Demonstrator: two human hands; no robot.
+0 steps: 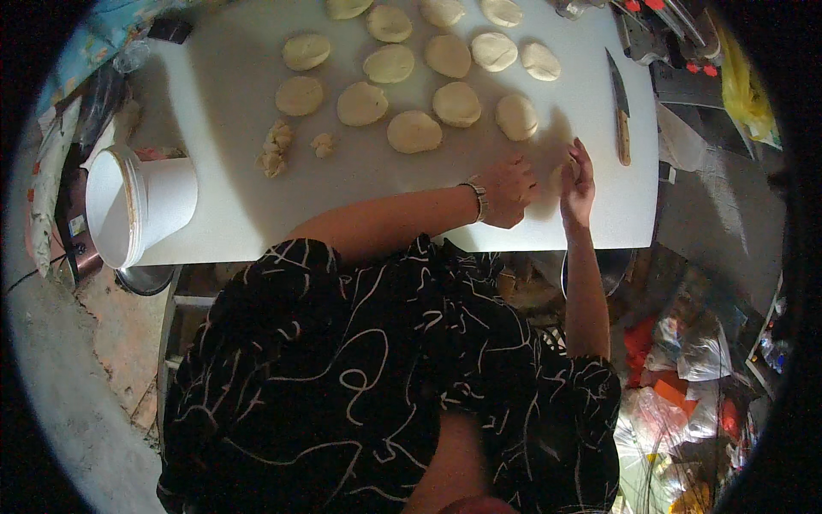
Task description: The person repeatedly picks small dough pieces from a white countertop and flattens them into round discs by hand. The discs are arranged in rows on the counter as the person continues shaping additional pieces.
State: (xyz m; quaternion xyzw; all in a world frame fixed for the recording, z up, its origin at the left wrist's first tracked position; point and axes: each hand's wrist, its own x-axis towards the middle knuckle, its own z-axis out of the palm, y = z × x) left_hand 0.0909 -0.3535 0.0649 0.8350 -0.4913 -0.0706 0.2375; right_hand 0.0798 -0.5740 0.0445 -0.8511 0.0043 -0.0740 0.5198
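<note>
Flattened rounds of pale dough lie in loose rows over the far half of a white table. My left hand, with a band at the wrist, is curled low over the tabletop, just below the nearest right-hand round; its palm side is hidden. To its right, my right hand is raised with thumb and fingers apart, and no held thing can be made out. Small lumpy dough pieces and one smaller lump rest left of the rounds.
A knife with a wooden handle lies near the table's right edge. On the near left, a white plastic bucket lies on its side. Metal equipment stands at the far right corner. Plastic bags are piled below at right.
</note>
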